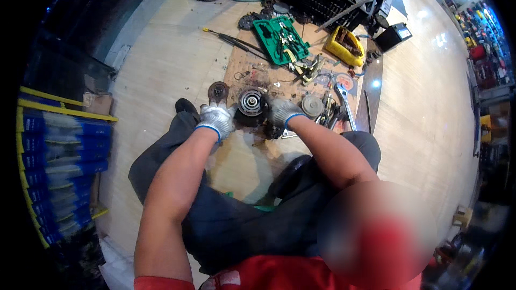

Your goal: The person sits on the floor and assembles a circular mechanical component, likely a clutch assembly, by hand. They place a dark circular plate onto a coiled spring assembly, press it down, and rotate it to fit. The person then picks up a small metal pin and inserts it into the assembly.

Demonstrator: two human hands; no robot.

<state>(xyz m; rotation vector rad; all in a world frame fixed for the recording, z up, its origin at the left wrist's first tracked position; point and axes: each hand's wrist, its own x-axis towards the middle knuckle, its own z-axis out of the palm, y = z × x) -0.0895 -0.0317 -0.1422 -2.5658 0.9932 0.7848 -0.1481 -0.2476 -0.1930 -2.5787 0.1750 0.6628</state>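
When handling the ringed pulley [251, 102], set by the brown sheet [234, 67] between left hand [216, 118] and right hand [283, 114], best to brace evenly; cannot tell, for either, whether open or gripping.

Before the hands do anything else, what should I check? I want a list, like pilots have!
1. Left hand and right hand covered by grey, blue-cuffed fabric gloves: ok, both are.
2. Dark round metal part with shiny rings between the hands: ok, it is.
3. Left hand gripping the flat brown round disc: cannot tell, the fingers are hard to make out.
4. Green plastic tool case open: ok, tools show inside.
5. Long silver metal wrench put away in the case: not ok, it lies out on the right.
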